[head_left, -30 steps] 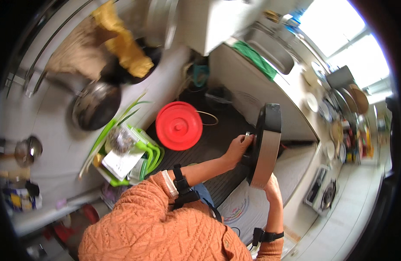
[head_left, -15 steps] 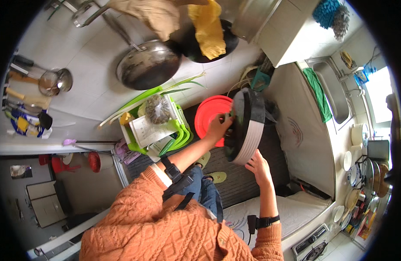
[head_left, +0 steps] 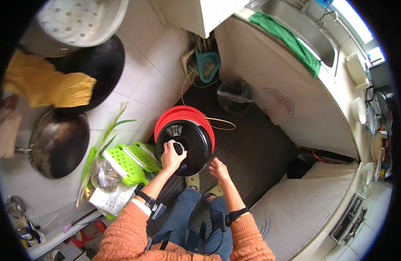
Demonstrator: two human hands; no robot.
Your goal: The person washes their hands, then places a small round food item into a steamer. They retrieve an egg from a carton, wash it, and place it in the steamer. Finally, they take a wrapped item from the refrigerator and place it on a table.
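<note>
We've L hand (head_left: 171, 159) clamped on the knob (head_left: 179, 148) of the round black lid (head_left: 198, 138); R hand (head_left: 218, 169) free, fingers apart, near its edge. Lid's over the red bucket (head_left: 179, 112) – can't tell if touching – w/ green basket (head_left: 122, 162) to L.

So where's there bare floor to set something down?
The dark ribbed floor looks open between the right hand, the black plastic-lined bin and the pale printed sheet. Left is crowded: the round black knobbed object overlaps the round red container, beside bright-green plastic baskets.
</note>
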